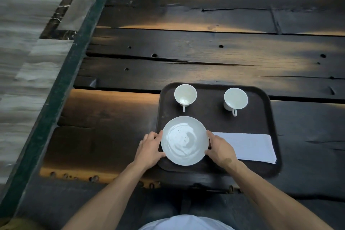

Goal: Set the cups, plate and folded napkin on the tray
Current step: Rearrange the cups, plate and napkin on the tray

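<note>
- While both hands hold it by the sides, the round white china plate (pixel 184 141) sits at the near left of the dark brown tray with rounded corners (pixel 211 117)
- The left hand (pixel 150 148) has its fingers curled against the left edge of the plate, and the right hand (pixel 221 149) has its fingers curled against the right edge, so both are gripping the plate
- I cannot tell if the plate is fully down on the tray or lifted a tiny bit
- Two small white cups with handles are on the far part of the tray: the left white cup (pixel 185 95) and the right white cup (pixel 235 99), well apart, handles pointing at the person
- The folded white paper napkin (pixel 248 146) lies flat on the near right of the tray, just beside the plate, and the right hand covers its left end
- The tray rests on a dark wooden plank table (pixel 186 52)
- This looks like the last step, putting the plate in its place, since the cups and napkin are on the tray already
- Next, I think the hands need to let the plate rest flat and then open and slide away gently, so the plate does not bump the napkin or tip
</note>
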### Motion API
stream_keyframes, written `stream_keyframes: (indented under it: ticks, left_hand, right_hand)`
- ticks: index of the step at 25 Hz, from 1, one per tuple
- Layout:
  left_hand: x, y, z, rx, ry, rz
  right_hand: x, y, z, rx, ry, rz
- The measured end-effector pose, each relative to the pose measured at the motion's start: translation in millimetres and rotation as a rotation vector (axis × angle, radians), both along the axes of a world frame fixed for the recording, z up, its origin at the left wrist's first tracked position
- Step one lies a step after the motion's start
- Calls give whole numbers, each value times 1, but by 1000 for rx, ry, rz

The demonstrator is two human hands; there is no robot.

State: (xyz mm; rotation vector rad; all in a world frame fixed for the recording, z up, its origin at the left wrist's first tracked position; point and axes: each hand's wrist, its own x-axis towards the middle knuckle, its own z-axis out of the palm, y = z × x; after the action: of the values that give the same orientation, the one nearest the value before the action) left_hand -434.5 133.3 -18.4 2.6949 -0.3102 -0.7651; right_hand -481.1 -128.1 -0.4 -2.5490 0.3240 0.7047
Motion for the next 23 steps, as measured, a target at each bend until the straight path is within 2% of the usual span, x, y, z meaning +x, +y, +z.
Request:
stream_keyframes:
  ticks: [5,23]
  left_hand:
    - [5,-2,0,55,-31,-53]
    - [-8,-3,3,57,-98,-82]
  right_hand:
    - [-4,1,-1,15,-9,-43]
    - [-8,6,-2,-7,5,-32]
